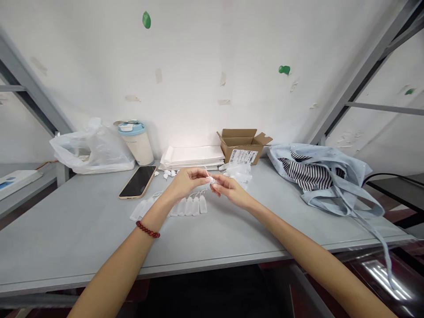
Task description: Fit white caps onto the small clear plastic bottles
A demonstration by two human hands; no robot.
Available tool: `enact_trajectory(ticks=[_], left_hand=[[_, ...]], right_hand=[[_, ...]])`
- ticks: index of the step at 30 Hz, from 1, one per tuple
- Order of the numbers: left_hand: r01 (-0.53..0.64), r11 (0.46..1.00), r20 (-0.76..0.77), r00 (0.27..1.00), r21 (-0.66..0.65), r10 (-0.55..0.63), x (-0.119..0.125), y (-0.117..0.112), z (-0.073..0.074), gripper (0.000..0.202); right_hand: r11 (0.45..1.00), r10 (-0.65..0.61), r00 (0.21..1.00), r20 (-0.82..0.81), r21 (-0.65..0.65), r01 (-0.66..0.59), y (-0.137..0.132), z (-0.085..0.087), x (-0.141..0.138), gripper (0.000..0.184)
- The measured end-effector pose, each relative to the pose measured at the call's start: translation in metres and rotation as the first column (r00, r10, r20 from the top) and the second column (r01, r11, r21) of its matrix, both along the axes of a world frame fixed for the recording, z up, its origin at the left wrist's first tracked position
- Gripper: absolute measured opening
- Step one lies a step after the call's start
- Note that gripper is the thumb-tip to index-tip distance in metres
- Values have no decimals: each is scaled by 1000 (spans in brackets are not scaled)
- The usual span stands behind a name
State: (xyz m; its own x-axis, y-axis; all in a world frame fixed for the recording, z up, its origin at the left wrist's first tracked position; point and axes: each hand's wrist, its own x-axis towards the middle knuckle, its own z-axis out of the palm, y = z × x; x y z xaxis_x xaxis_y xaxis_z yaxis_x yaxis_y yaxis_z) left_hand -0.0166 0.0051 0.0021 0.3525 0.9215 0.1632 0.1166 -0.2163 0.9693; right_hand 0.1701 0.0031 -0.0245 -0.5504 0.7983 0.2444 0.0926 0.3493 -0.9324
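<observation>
A: Where is the small white cap [211, 179]?
B: Right between the 2 hands. The left hand [185, 181] pinches it from the left, thumb and fingertips drawn close. The right hand [231, 190] comes in from the opposite side, also narrow, its fingertips on the same piece.
A: So neither is nearer?
B: No, the fingertips meet at it. A thin white stem seems to stand up there, but the fingers cover too much to give the cap's long axis.
A: And the row of small translucent bottles [196, 206]?
B: On the table [232, 240], left of the cap and closer to the person. The left hand is nearer to it, and that forearm crosses in front of part of the row.
A: Which way do those bottles point?
B: They lie side by side, long axes running away from the person, with the thin stems at the wall end. The leftmost few slant more.
A: Anything else close by?
B: Several loose white caps [168, 173] just beyond the left hand, in front of the white envelope stack [194, 155]. More clear bottles [241, 171] lie heaped beyond the right hand, just before the cardboard box [243, 143].
</observation>
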Motion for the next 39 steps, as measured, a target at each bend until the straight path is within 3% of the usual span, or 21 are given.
enact_trajectory(ticks=[11,18,24,34,39], left_hand=[[41,997,-89,995,68,-35,0,-3,4,22],[84,993,-65,995,81,-79,0,-1,0,18],[3,995,-183,983,104,16,1,-4,3,24],[99,982,-222,973,159,-62,3,-6,1,22],[121,986,-295,952,118,-82,3,-10,6,26]], right_hand=[[993,-86,994,-62,-91,80,1,-2,0,25],[973,-34,992,-125,-233,4,0,1,0,29],[971,-50,991,-126,-240,18,0,1,-1,28],[932,-58,989,-133,-362,6,-1,5,2,29],[942,-43,991,-123,-337,-1,1,5,2,28]])
